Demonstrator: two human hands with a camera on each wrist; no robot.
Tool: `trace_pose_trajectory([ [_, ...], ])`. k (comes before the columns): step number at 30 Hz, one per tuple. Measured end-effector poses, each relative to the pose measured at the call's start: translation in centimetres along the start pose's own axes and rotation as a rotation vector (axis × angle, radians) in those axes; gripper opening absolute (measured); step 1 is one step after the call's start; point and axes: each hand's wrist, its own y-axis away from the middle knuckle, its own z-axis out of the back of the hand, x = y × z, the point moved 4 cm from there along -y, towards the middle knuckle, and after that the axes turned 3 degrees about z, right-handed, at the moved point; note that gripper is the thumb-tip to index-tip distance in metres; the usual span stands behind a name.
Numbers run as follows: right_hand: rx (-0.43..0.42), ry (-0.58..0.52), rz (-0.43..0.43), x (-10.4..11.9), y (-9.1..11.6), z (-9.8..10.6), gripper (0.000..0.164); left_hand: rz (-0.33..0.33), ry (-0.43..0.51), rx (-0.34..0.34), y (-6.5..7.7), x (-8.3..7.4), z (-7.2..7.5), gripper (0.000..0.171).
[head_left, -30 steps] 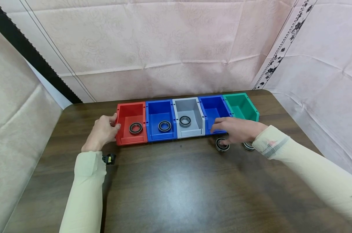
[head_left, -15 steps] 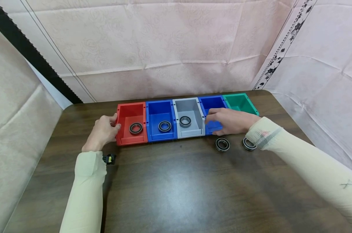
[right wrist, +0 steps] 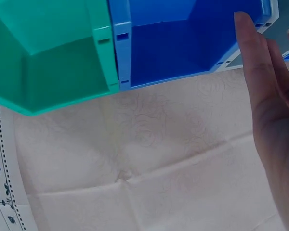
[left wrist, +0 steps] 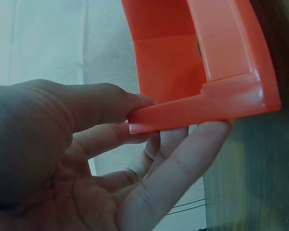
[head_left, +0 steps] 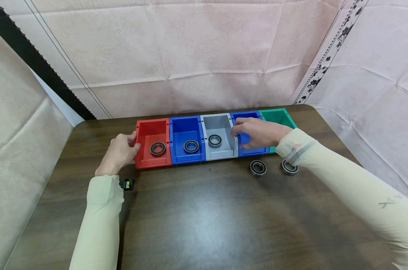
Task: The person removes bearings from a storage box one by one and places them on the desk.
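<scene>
At the left end of a joined row of open bins, my left hand [head_left: 117, 155] grips the outer side wall of the red bin [head_left: 152, 128]. In the left wrist view the thumb lies on the wall's edge and the fingers [left wrist: 183, 166] are outside it. My right hand [head_left: 257, 133] is over the right blue bin [head_left: 254, 151], fingertips at the wall it shares with the grey bin [head_left: 217, 125]. Nothing shows between its fairly straight fingers [right wrist: 257, 60]. One bearing lies in each of the red bin [head_left: 157, 149], left blue bin [head_left: 191, 146] and grey bin [head_left: 214, 141].
Two more bearings, a nearer-middle bearing [head_left: 258, 168] and a right bearing [head_left: 289, 167], lie on the brown table [head_left: 204, 210] in front of the bins. The green bin [head_left: 279, 115] ends the row at the right. A pale cloth [head_left: 197, 48] hangs behind the table.
My right hand has moved up and left, away from the bearing on the table to above the right blue bin's left wall. That bearing stays on the table. My left hand has not moved.
</scene>
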Motion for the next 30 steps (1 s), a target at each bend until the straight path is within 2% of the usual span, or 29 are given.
trace_pose_trajectory([
  [7,-0.020,0.000,-0.006,0.3,-1.4,0.2,0.041,0.008,-0.004,-0.001,-0.1,0.1,0.1,0.064],
  [18,0.005,-0.023,-0.052,0.4,-2.9,0.3,0.042,0.014,0.022,0.014,-0.2,-0.3,-0.1,0.065],
  [30,-0.006,-0.041,-0.049,0.9,-5.0,0.1,0.043,0.023,0.012,0.013,-0.2,0.0,0.1,0.063],
])
